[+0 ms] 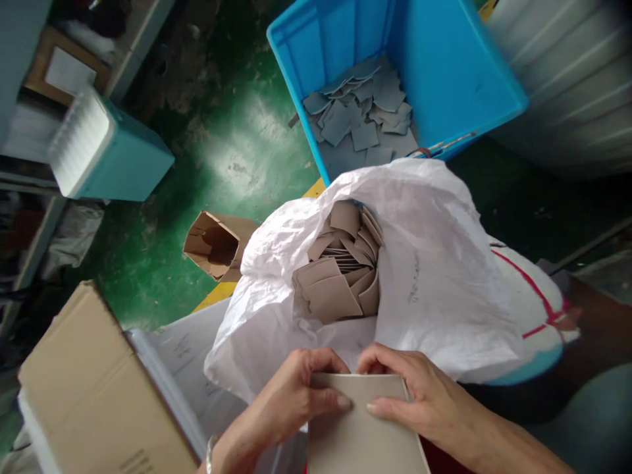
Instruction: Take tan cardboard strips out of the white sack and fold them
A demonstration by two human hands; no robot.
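Between my two hands is a flat beige sheet (365,434), its far edge toward the sack. My left hand (311,388) grips the far left part, thumb on top and fingers curled under the edge. On the right side my right hand (405,388) pinches the same sheet in the same way, the thumbs apart. Just beyond my hands a white woven sack (434,276) gapes wide. Inside it lie many beige cut pieces (330,289), stacked and jumbled. What lies under the sheet is mostly hidden.
A blue bin (444,72) beyond the sack holds grey cut pieces (365,99). An open cardboard box (212,247) stands on the green floor to the left. Nearer left is a larger carton (99,388). A teal container (118,155) sits by the shelf.
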